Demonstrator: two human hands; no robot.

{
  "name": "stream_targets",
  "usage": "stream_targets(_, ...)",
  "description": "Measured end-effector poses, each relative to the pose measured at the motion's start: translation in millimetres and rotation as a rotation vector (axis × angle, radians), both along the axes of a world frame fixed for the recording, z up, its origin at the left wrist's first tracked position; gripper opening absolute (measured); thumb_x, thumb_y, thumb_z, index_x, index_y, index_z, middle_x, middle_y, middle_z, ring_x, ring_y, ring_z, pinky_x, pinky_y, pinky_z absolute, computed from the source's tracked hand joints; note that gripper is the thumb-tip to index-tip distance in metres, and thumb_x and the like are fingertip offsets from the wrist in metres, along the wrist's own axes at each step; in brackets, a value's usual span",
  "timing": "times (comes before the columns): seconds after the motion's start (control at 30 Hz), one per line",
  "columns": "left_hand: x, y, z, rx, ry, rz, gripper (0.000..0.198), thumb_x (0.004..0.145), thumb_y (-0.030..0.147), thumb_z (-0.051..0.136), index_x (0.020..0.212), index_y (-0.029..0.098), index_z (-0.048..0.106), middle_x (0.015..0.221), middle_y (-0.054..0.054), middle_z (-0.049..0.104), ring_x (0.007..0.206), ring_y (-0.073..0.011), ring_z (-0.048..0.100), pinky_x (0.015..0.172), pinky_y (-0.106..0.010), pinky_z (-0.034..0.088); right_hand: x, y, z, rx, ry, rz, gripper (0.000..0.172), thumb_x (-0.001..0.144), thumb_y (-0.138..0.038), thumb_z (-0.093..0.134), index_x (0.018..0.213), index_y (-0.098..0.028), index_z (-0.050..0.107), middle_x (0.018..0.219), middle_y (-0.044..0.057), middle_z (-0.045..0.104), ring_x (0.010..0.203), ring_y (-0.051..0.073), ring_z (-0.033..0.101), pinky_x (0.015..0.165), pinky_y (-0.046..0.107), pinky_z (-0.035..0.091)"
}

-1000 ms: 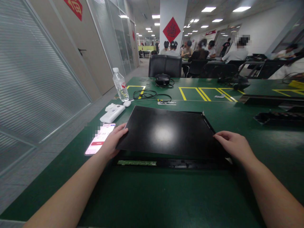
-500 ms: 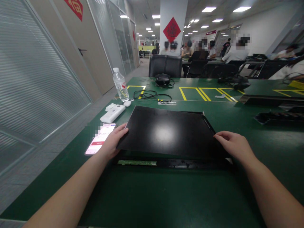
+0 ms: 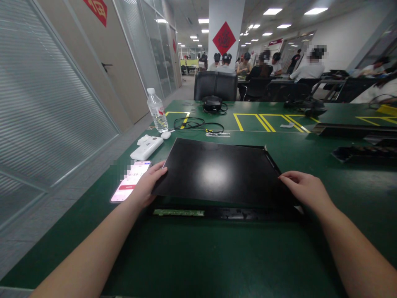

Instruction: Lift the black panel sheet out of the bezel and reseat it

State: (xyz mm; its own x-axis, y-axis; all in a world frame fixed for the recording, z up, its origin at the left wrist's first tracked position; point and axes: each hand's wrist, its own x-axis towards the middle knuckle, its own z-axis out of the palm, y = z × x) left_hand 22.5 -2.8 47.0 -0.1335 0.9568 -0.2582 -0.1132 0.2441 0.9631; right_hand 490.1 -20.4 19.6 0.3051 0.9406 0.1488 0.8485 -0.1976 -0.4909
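Observation:
A glossy black panel [image 3: 198,174] lies tilted over a black frame [image 3: 257,214], whose near edge shows a green circuit strip [image 3: 179,212]. My left hand [image 3: 151,182] grips the panel's left edge, thumb on top and the other fingers partly hidden beneath. At the right edge, my right hand [image 3: 302,188] has thumb and forefinger pinched together on the panel's border; its other fingers are curled. A lit phone [image 3: 132,182] lies beside my left wrist.
On the green table [image 3: 211,256] stand a water bottle [image 3: 157,111] and a white device [image 3: 147,148] at the left. Cables [image 3: 198,124] lie behind the panel. Black parts [image 3: 366,155] lie at the right. Several people sit in the background.

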Motion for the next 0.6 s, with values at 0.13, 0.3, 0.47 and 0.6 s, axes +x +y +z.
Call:
stream_targets(0.13,-0.9,-0.4,-0.4,0.008,-0.010,-0.019,0.040,0.080,0.027,0.079,0.119,0.020,0.078,0.107,-0.011,0.083,0.095,-0.0312,0.078,0.070,-0.032,0.060,-2.7,0.0,-2.1,0.008,-0.049,0.013,0.033,0.081,-0.052,0.058,0.082,-0.029,0.082,0.079,0.007,0.079,0.077,0.031,0.074,0.066,0.040,0.051)
stream_targets(0.3,0.7,-1.5,2.4,0.009,0.004,-0.017,0.039,0.080,0.026,0.078,0.118,0.021,0.079,0.106,-0.010,0.083,0.097,-0.0316,0.078,0.070,-0.031,0.059,-8.7,-1.2,-2.5,-0.030,-0.136,0.020,0.034,0.083,-0.051,0.058,0.089,-0.030,0.085,0.085,0.008,0.082,0.080,0.031,0.075,0.067,0.040,0.051)
stream_targets(0.47,3.4,-1.3,3.5,-0.008,-0.008,0.010,0.038,0.079,0.025,0.078,0.116,0.020,0.079,0.100,-0.009,0.083,0.091,-0.0307,0.079,0.069,-0.031,0.059,-9.0,-1.3,-5.4,-0.033,-0.204,0.031,0.036,0.085,-0.049,0.057,0.094,-0.031,0.086,0.087,0.007,0.082,0.081,0.032,0.075,0.068,0.041,0.052)
stream_targets(0.6,3.0,-1.3,3.2,-0.003,0.005,0.007,0.035,0.081,0.025,0.077,0.116,0.021,0.080,0.102,-0.009,0.083,0.093,-0.0313,0.079,0.069,-0.032,0.060,-9.0,-1.7,-7.8,-0.031,-0.230,0.026,0.041,0.087,-0.048,0.054,0.107,-0.031,0.086,0.090,0.007,0.083,0.081,0.032,0.076,0.066,0.041,0.050)
